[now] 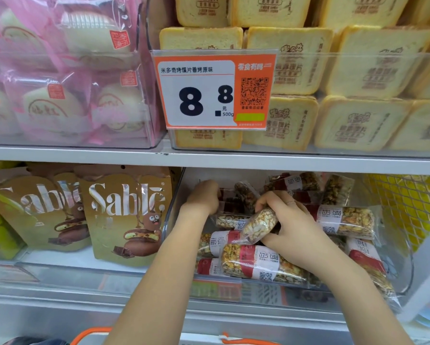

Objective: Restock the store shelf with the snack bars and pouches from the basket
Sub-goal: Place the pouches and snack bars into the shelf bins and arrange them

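Observation:
Both my hands reach into a clear plastic bin [176, 195] on the lower shelf, filled with several nut-and-grain snack bars [261, 265] in clear wrappers with red and white labels. My right hand [291, 225] is shut on one pale grain bar [258, 226], held tilted above the pile. My left hand [205, 196] is deeper at the bin's back left, fingers curled onto dark bars [231, 202]; its grip is hidden. The orange rim of the basket [89, 333] shows at the bottom edge.
Brown Sablé cookie pouches [127, 212] stand left of the bin. A yellow mesh-fronted section [405, 207] lies to the right. The upper shelf holds toast-slice packs [365, 63], pink bun packs [59, 78] and an orange 8.8 price tag [214, 90].

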Tool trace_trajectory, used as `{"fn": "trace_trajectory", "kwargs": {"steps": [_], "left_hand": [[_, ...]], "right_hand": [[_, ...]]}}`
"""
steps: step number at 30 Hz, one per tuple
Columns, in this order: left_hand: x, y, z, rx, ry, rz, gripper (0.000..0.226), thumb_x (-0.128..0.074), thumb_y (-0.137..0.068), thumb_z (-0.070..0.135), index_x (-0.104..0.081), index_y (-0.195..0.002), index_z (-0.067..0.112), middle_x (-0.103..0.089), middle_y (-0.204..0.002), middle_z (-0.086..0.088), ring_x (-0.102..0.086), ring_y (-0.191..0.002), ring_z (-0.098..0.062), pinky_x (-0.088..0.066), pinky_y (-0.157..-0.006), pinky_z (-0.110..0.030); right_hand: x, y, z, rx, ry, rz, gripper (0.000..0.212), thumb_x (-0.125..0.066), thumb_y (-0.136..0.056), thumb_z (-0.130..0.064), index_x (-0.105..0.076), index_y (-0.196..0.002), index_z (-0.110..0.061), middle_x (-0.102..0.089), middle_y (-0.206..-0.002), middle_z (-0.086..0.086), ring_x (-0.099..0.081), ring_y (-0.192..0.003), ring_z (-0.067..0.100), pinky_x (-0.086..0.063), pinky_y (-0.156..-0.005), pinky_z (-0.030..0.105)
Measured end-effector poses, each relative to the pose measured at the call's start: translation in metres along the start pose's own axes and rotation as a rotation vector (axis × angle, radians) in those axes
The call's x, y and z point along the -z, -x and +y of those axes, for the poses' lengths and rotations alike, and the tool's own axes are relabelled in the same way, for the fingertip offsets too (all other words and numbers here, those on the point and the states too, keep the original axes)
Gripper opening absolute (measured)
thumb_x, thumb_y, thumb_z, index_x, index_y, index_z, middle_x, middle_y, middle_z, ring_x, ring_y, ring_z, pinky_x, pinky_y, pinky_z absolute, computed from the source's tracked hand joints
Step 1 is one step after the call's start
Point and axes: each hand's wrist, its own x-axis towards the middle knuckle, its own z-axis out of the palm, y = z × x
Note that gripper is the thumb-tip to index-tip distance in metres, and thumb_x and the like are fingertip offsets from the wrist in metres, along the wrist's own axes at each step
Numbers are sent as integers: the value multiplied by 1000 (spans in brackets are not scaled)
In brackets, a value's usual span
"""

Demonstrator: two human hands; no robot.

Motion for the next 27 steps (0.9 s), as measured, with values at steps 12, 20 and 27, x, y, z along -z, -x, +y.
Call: {"fn": "trace_trajectory", "kwargs": {"steps": [12,20,27], "left_hand": [[-2,-44,1,15,-287,-166,30,-56,-86,1,-61,-114,11,-58,-121,-13,-57,-107,-31,-49,-87,-37],[16,-33,17,-33,-339,-155,9,-50,-92,5,-54,-86,9,-51,-88,-10,-51,-75,-22,-44,-66,-31],[40,-2,27,-79,-372,58,11,-47,-97,19,-50,-100,9,-48,-87,-6,-52,-83,-23,-38,-73,-28]], "right_hand": [[0,-1,2,6,19,3,33,-63,-79,-25,-40,-99,-37,-41,-110,-13,-38,-96,8,-26,-105,32],[0,0,2,10,9,33,32,-63,-78,-25,-40,-97,-36,-41,-107,-14,-39,-93,9,-28,-103,32],[1,0,0,9,-1,41,29,-61,-79,-24,-42,-97,-34,-40,-105,-15,-36,-88,7,-28,-100,32]]}}
